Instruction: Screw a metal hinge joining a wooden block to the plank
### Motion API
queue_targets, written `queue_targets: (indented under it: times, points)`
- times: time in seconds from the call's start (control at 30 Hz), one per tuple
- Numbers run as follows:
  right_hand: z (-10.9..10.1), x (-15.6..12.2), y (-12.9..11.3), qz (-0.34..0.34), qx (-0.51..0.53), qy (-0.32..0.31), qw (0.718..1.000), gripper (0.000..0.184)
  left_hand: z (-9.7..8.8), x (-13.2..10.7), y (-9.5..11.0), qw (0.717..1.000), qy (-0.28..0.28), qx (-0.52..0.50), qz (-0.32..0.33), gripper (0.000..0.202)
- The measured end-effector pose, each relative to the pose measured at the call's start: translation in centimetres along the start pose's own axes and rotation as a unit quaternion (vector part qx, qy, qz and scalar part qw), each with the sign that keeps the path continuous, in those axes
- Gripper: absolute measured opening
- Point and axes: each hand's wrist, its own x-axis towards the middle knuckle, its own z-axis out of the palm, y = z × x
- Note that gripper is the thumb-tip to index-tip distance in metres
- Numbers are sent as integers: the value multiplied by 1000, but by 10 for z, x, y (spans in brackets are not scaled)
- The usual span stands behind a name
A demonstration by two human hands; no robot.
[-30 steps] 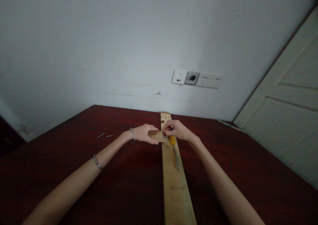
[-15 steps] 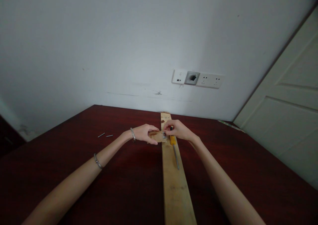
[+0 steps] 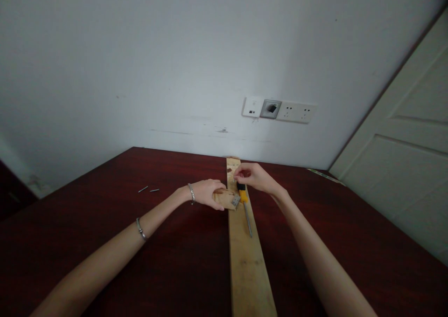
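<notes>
Pale wood lay at the middle of the frame: a small block with a metal plate at its right end, the left hand clamped around its left end. Just above and right, the right hand had thumb and fingertips together near the screwdriver; whether they pinched anything, I could not tell. The screwdriver rested on a long board running down to the bottom edge.
</notes>
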Motion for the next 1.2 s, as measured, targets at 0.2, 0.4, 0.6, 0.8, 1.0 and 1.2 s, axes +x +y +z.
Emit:
queue_targets:
  times: [0.2, 0.4, 0.6, 0.8, 1.0, 1.2]
  points:
    - [-9, -2, -2, 16, 5, 20, 1000, 11, 10, 0, -8, 999, -4, -32, -22, 63]
    - [-9, -3, -5, 21, -1, 30, 999, 11, 17, 0, -19, 998, -51, -12, -35, 64]
    - [-7, -2, -4, 16, 8, 30, 999, 11, 21, 0, -24, 996, -85, 7, -42, 83]
    - [-4, -1, -8, 10, 24, 34, 999, 12, 7, -3, -25, 998, -30, -43, -27, 69]
    - [6, 0, -21, -20, 18, 25, 999, 10, -1, 2, -8, 955, 136, -263, 16, 35]
    - [9, 0, -26, -28, 4, 13, 1000, 10, -4, 4, 2, 924, 176, -340, 2, 31]
